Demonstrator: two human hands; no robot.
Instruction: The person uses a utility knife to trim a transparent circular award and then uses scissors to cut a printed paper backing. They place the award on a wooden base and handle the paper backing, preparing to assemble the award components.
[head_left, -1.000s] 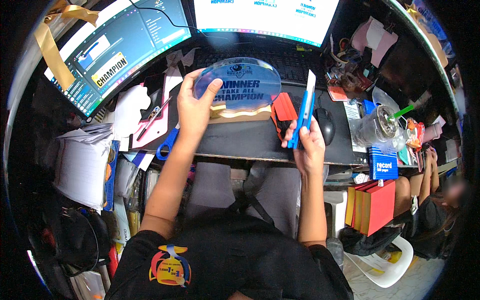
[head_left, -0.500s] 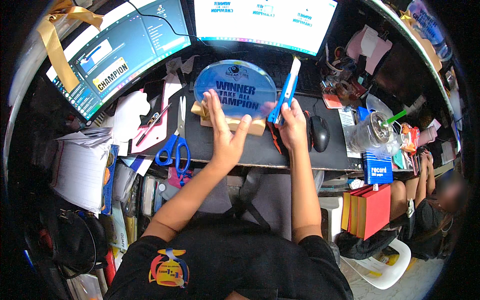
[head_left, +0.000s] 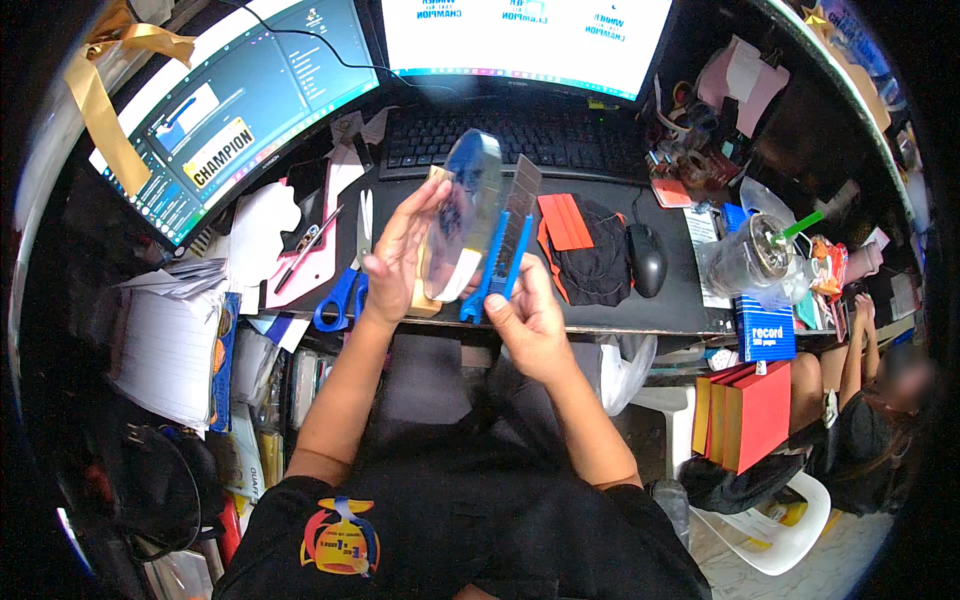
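Observation:
A clear round trophy plaque (head_left: 464, 215) with dark lettering, fixed to a pale wooden base (head_left: 427, 304), is turned nearly edge-on at the front of the desk. Against the base's left side rests my left hand (head_left: 400, 245), its fingertips at the far end and its thumb apart from it. A whitish strip or flap (head_left: 461, 274) shows low on the plaque. My right hand (head_left: 533, 322) grips a blue box cutter (head_left: 505, 245), blade out and pointing up and away, just right of the plaque. Some of the right fingers are hidden behind the cutter.
Blue-handled scissors (head_left: 345, 290) lie left of my left hand. An orange card (head_left: 566, 222) on black cloth (head_left: 592, 268) and a mouse (head_left: 647, 260) are to the right. Beyond are a keyboard (head_left: 480, 135) and two screens. A drink cup (head_left: 750, 250) and a seated person (head_left: 865, 420) are farther right.
The plaque has turned from face-on to nearly edge-on. My right hand has come left and nearer with the cutter, uncovering the orange card. My left hand has shifted to the plaque's left side.

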